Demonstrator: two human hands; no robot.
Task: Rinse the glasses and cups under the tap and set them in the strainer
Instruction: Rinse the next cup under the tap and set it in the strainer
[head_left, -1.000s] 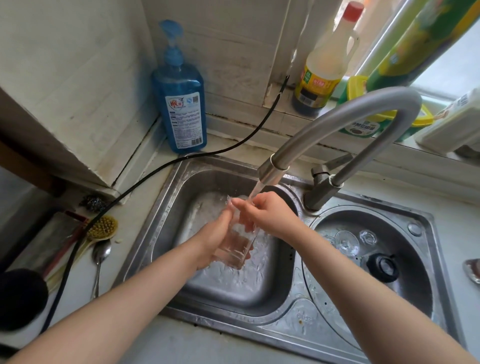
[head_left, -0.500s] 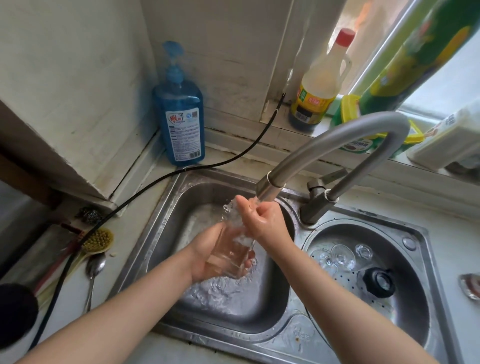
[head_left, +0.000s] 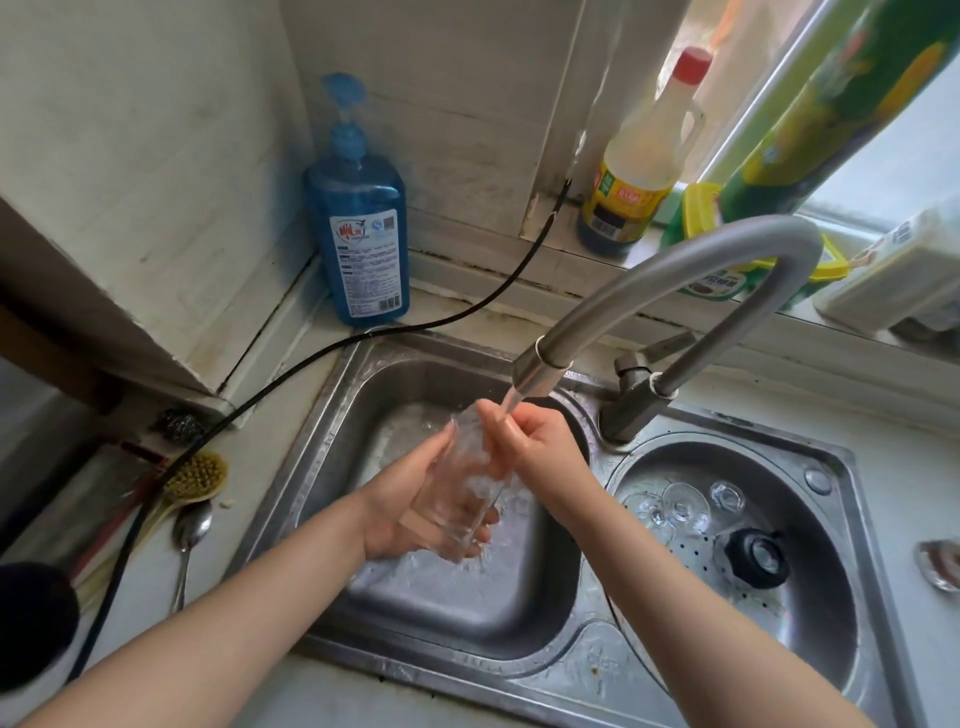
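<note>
Water from the tap (head_left: 540, 366) runs onto the right hand (head_left: 524, 441), whose fingers pinch the rim of a clear glass (head_left: 467, 488). The left hand (head_left: 415, 499) cups the glass from below, fingers curled round its base, above the left sink basin (head_left: 363, 395). Right of both hands, rinsed glasses (head_left: 685, 506) lie in the strainer (head_left: 810, 613).

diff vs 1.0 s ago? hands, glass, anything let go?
Nothing let go. The left hand still cups the clear glass from below, and the glass now leans more, rim up toward the tap spout. The right hand has slid up to the rim, right under the running water. Unchanged: small glasses in the round strainer basin, blue soap bottle, spoon.
</note>
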